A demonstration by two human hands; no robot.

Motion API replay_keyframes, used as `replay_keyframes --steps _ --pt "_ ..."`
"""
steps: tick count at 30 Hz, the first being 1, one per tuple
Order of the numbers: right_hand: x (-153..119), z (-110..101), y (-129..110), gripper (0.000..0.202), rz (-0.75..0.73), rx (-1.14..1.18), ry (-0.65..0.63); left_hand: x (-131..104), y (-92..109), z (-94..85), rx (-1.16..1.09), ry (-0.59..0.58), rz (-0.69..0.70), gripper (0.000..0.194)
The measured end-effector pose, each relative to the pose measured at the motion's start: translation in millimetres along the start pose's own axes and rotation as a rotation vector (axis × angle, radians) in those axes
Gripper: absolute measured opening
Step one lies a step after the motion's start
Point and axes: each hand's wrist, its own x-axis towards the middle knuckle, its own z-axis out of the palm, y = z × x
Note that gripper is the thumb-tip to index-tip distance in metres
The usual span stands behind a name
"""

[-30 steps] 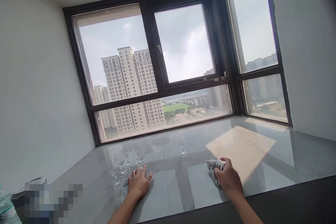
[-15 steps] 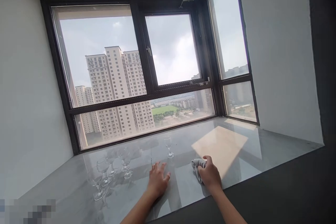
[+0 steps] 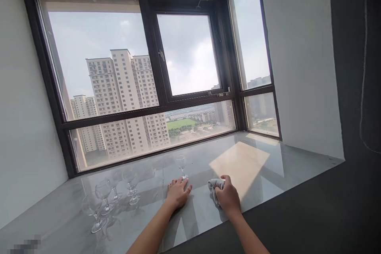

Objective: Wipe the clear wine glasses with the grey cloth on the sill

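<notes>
My left hand [image 3: 179,193] is over the glossy grey sill [image 3: 151,226], fingers apart, holding nothing. Just beyond its fingertips stands a small stemmed glass [image 3: 180,162], its foot partly hidden by the fingers; whether they touch it I cannot tell. A crumpled grey cloth [image 3: 214,189] is gripped in my right hand [image 3: 228,197], low over the sill near its front edge. To the left stand several clear stemmed glasses, among them a front one [image 3: 92,205] and one nearer my left hand [image 3: 133,186], all upright.
A dark-framed window [image 3: 162,109] rises behind the sill and turns a corner at the right. White walls [image 3: 300,67] flank it. A sunlit patch [image 3: 241,164] lies on the sill beyond my right hand. The sill's front edge runs diagonally below.
My left hand has moved forward, nearer the single glass, its fingers still apart. The view has shifted, so most things appear farther left. My right hand still grips the cloth.
</notes>
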Motion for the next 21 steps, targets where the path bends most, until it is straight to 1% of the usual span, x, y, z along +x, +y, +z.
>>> replay_keyframes --steps 3,5,9,12,14,16,18,21 --pt "-0.6 -1.1 0.1 0.037 -0.004 0.014 -0.012 -23.3 -11.2 -6.8 -0.012 -0.004 0.009 0.062" --pt "-1.5 -2.5 0.6 0.036 -0.012 0.016 -0.028 -44.7 -21.4 -12.9 -0.032 -0.004 0.003 0.063" --pt "-2.2 -5.2 1.9 0.038 -0.001 -0.001 -0.064 -103.3 -48.6 -24.9 -0.055 0.001 0.022 0.06" --pt "0.9 -4.0 2.9 0.041 0.009 -0.014 -0.101 -147.5 -71.5 -30.5 -0.056 0.056 0.037 0.056" --pt "3.2 -2.0 4.2 0.042 0.012 -0.031 -0.104 -167.2 -84.2 -32.2 -0.059 0.116 -0.005 0.051" --pt "4.8 0.0 6.3 0.043 0.011 -0.039 -0.09 -176.0 -92.5 -32.8 -0.068 0.176 -0.05 0.046" --pt "5.6 1.6 8.3 0.043 0.006 -0.035 -0.073 -176.0 -95.4 -32.8 -0.068 0.211 -0.075 0.041" --pt "5.9 3.5 9.7 0.042 0.009 -0.029 -0.057 -170.1 -94.1 -32.3 -0.049 0.205 -0.088 0.033"
